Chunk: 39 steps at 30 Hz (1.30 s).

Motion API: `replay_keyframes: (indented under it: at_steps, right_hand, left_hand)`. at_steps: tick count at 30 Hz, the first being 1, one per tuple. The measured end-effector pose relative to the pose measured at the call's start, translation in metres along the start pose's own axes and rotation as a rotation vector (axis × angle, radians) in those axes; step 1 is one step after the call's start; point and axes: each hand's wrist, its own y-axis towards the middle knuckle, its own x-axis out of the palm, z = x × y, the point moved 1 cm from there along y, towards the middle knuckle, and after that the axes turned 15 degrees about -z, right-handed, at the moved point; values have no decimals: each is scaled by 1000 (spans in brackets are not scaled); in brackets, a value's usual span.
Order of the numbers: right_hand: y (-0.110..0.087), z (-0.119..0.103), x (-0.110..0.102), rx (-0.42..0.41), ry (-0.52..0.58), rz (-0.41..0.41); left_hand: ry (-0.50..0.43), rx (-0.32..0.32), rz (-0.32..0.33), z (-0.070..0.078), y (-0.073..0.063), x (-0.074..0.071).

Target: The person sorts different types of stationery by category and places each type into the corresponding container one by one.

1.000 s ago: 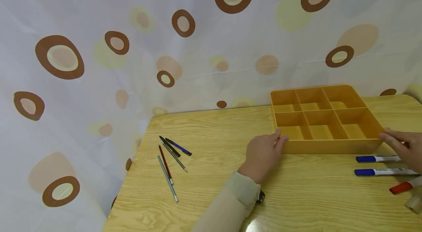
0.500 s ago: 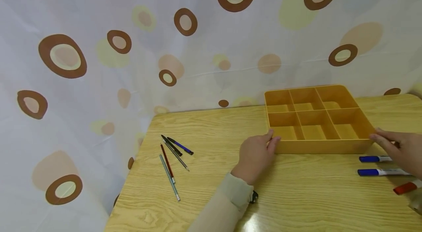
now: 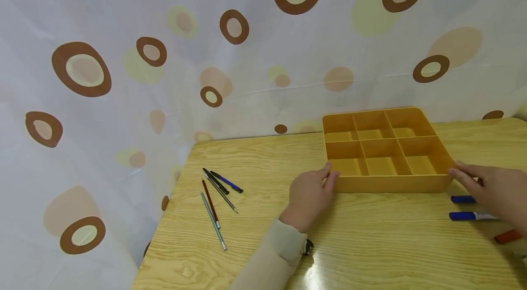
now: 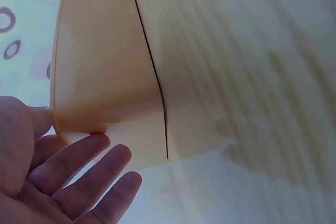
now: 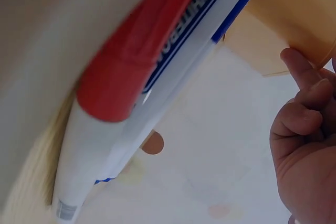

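A yellow-orange organizer tray (image 3: 393, 184) with six compartments in two rows lies on the wooden table near the back wall. My left hand (image 3: 308, 196) grips its front left corner, thumb at the rim. In the left wrist view the fingers (image 4: 86, 156) lie against the tray's outer wall (image 4: 105, 51), the lower ones spread out below. At the front right corner, my right hand (image 3: 496, 189) pinches the rim between thumb and finger. The right wrist view has the fingertip (image 5: 294, 59) right at the tray wall (image 5: 294, 14). Every compartment is bare.
Blue-capped markers (image 3: 462, 216) and a red-capped marker (image 3: 508, 236) lie by the right forearm, partly hidden. That red-capped marker (image 5: 113, 82) looms large in the right wrist view. Several pens and pencils (image 3: 216, 207) lie on the left. A patterned curtain (image 3: 255, 70) hangs behind the table.
The tray has slid left along the table, with both hands holding its front corners throughout. The right hand now covers more of the markers. The pens and pencils on the left stay put.
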Motion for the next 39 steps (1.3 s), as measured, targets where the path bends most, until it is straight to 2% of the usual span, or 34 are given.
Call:
replay_keyframes:
  at_steps: [5,14,20,27,35,39]
  right_hand:
    - [3,-11,-1,39,24,-97]
    - [6,-20,0,37,42,-199]
    - [7,-27,4,-6,36,-171]
    - [12,-38,3,4,61,-186]
    - [16,-50,4,-36,63,-171]
    - [19,-56,4,-32,85,-192]
  left_hand:
    - [-24,6,0,-5,-7,-8]
    - [-65,11,22,-15,-13,-12]
    - [-56,-7,35,-20,-19,-16]
    - [-116,-38,32,-30,-25,-16]
    - [-152,-101,21,-42,-33,-15]
    - [-170,-111,40,-46,-36,-19]
